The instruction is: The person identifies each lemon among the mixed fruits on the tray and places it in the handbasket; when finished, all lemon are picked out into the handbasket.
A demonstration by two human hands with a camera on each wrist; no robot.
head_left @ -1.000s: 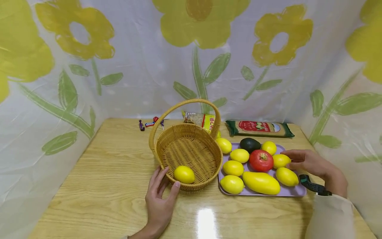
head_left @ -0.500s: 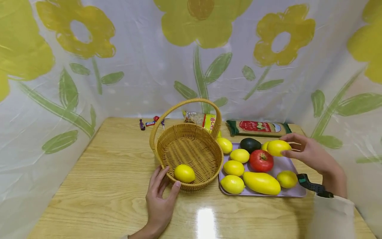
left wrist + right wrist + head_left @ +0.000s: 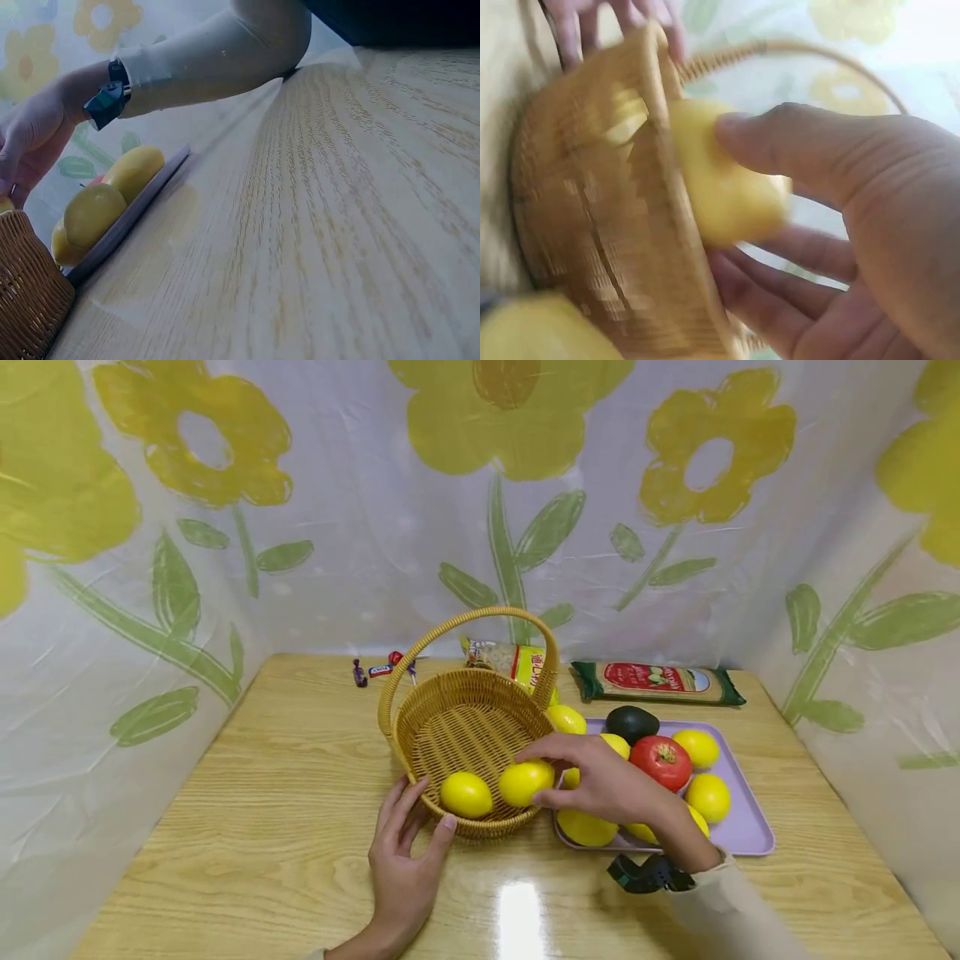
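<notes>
A round wicker basket (image 3: 457,727) with a tall handle stands mid-table, one lemon (image 3: 466,794) lying inside near the front. My left hand (image 3: 405,868) holds its front-left rim, thumb at the front edge and fingers at the left side. Over the basket's right rim, my right hand (image 3: 600,777) pinches a second lemon (image 3: 525,783) between thumb and fingers. In the right wrist view this held lemon (image 3: 727,187) is at the rim, partly past it. To the right, a lilac tray (image 3: 742,810) carries several lemons, a dark avocado (image 3: 632,723) and a red pomegranate (image 3: 662,762).
Behind the basket lies a yellow-and-clear food bag (image 3: 510,658). A green-ended noodle packet (image 3: 658,682) lies behind the tray. Small wrapped candies (image 3: 360,673) are at the back left. Flower-printed curtains surround the table (image 3: 262,827) at the back and sides.
My right hand has lifted a lemon from the tray's right side and carried it left to the basket. My left hand keeps its place at the rim.
</notes>
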